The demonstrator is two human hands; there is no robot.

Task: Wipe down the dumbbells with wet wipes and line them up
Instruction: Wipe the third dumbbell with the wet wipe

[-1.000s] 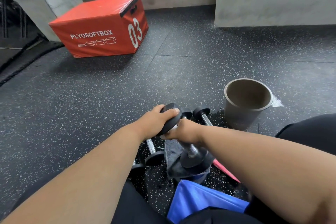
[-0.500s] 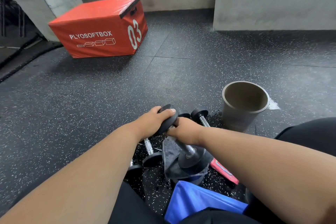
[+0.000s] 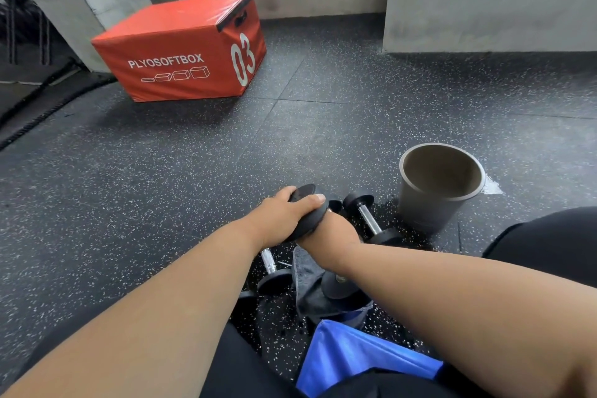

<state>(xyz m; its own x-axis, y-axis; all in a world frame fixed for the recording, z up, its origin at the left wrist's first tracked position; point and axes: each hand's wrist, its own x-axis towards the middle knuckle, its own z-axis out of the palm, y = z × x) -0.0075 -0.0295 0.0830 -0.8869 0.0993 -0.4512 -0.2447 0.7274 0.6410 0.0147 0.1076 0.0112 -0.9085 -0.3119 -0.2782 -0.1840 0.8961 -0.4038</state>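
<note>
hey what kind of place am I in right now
Most likely a gym. The floor is speckled black rubber, a red plyo soft box sits by the wall, and small dumbbells lie by your hands.

Orange foam box (image 3: 181,48) carried white lettering "PLYOSOFTBOX" on its long side, a row of four small white box outlines sat beneath that word, large white numerals "03" stood on its adjoining end face, no other text was legible.

Black dumbbell (image 3: 310,213) tilted, end-down on cloth (image 3: 310,287)
</note>
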